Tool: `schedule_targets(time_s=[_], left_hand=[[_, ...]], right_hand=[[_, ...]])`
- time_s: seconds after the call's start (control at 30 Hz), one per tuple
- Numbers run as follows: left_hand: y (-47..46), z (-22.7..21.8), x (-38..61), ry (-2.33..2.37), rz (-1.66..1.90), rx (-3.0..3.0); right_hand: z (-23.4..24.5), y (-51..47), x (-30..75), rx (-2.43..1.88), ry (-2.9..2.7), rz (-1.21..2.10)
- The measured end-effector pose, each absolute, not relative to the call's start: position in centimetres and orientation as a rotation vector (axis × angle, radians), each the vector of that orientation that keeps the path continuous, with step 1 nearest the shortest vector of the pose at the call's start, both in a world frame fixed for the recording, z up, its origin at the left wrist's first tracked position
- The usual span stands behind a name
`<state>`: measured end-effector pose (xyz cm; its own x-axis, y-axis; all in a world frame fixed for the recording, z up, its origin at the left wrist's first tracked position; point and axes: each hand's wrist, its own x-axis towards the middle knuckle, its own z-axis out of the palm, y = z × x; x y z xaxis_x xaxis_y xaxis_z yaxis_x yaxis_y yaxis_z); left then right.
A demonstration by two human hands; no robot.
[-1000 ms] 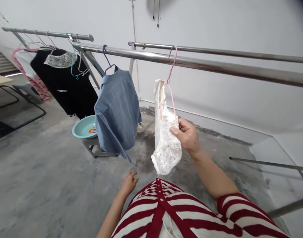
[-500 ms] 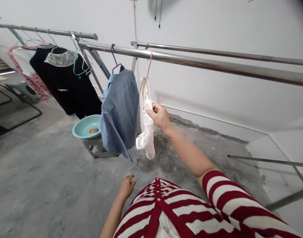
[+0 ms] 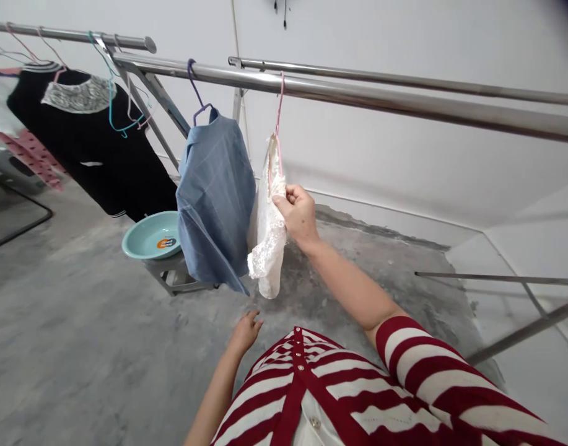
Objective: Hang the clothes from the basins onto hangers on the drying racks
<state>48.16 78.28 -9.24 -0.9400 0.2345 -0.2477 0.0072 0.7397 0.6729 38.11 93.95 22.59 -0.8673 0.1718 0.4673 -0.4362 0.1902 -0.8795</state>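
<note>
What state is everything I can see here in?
White garment: hung on pink hanger, pinched
Pink hanger: hooked over rail
Blue shirt: hung on purple hanger
Black garment: hanging
Teal hanger: bare, hooked
Basin: upright on stool
Right hand's fingers: closed on white garment
Left hand's fingers: slightly curled, holding nothing

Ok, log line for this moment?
right hand: pinching white lacy garment; pink hanger: hooked over shiny metal rail; left hand: empty; blue shirt: hanging alongside

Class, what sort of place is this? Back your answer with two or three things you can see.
Probably an indoor clothes-drying area: a metal rail carries a blue shirt and a white garment on hangers, and a turquoise basin sits on a gray stool.
</note>
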Motion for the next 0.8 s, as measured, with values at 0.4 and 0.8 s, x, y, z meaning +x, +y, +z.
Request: schedule_targets(time_s=[0.4, 0.8], left_hand=[[78.2, -11.6, 49.9, 2.534, 0.854, 0.223], [86.6, -9.4, 46.4, 2.429, 0.515, 0.642]], right_hand=[[11.0, 97.4, 45.9, 0.308, -2.376, 1.653], [-0.9, 113.0, 59.4, -0.478, -2.898, 1.217]])
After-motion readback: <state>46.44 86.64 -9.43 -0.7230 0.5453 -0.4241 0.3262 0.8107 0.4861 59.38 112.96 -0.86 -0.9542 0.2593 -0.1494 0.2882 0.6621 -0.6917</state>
